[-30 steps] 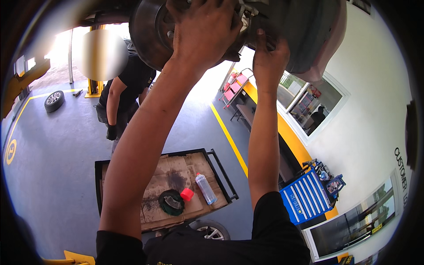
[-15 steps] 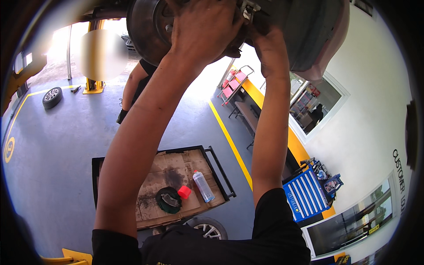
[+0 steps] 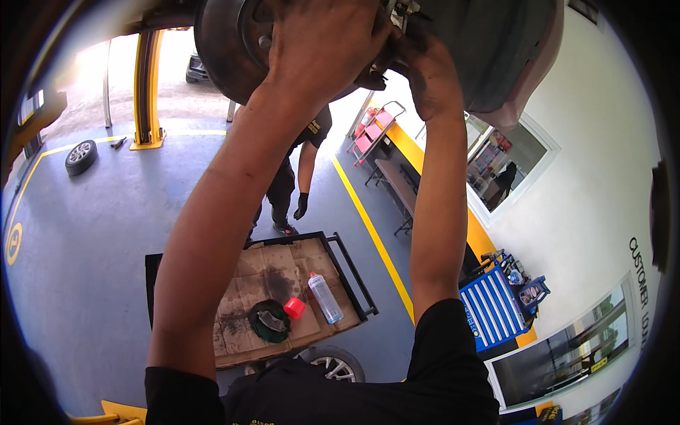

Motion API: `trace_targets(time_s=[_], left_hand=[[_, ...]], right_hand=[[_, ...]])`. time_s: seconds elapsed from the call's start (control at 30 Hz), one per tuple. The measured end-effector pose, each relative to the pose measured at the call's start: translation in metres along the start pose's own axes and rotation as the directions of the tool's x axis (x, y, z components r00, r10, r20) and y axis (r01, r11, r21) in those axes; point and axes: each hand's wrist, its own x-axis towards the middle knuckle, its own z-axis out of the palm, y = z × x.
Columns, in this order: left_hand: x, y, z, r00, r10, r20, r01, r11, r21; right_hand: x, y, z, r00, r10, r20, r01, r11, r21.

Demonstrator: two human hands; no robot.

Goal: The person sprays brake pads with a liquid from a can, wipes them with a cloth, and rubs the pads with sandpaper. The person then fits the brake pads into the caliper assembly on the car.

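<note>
Overhead, at the top edge, hangs a dark brake disc [image 3: 223,53] with a wheel hub and stud. My left hand [image 3: 322,53] lies across the disc's right side, fingers curled toward the metal brake parts [image 3: 401,10] beside it. My right hand [image 3: 431,78] reaches up at those parts from the right, fingers bent inward close to my left hand. Both sets of fingertips are mostly hidden among dark parts, so what they grip cannot be made out. A dark wheel-arch liner [image 3: 482,49] is right of my hands.
Below stands a black cart [image 3: 331,244] lined with cardboard, holding a spray can [image 3: 326,297], a red cap [image 3: 294,307] and a dark green round thing [image 3: 269,321] with a grey piece. A co-worker [image 3: 283,184] stands beyond it. A blue tool cabinet [image 3: 494,312] is right; a yellow post [image 3: 147,92] far left.
The co-worker has moved right, from behind my left forearm to between my arms, beyond the cart. My hands stay at the brake parts with only slight shifts.
</note>
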Motion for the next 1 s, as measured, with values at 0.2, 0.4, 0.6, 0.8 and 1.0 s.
trace_targets(time_s=[0.2, 0.4, 0.6, 0.8, 1.0], left_hand=[[0.003, 0.001, -0.005, 1.000, -0.014, 0.018, 0.015, 0.997, -0.077], [0.004, -0.003, -0.005, 0.999, 0.000, 0.041, 0.006, 0.992, -0.127], [0.005, -0.003, -0.004, 0.999, 0.009, 0.048, 0.000, 0.985, -0.174], [0.000, -0.003, -0.001, 0.999, 0.036, -0.019, -0.038, 0.996, -0.079], [0.003, 0.002, -0.003, 1.000, -0.022, 0.006, 0.022, 0.999, -0.038]], right_hand=[[-0.003, -0.003, 0.012, 0.988, -0.025, -0.149, 0.011, 0.996, -0.089], [-0.017, -0.035, 0.030, 0.781, -0.578, -0.239, 0.069, 0.460, -0.885], [0.004, -0.041, 0.021, 0.619, -0.776, 0.122, 0.369, 0.151, -0.917], [0.001, -0.056, 0.033, 0.621, -0.758, 0.199, 0.392, 0.081, -0.916], [-0.007, -0.040, 0.016, 0.706, -0.706, 0.059, 0.344, 0.269, -0.899]])
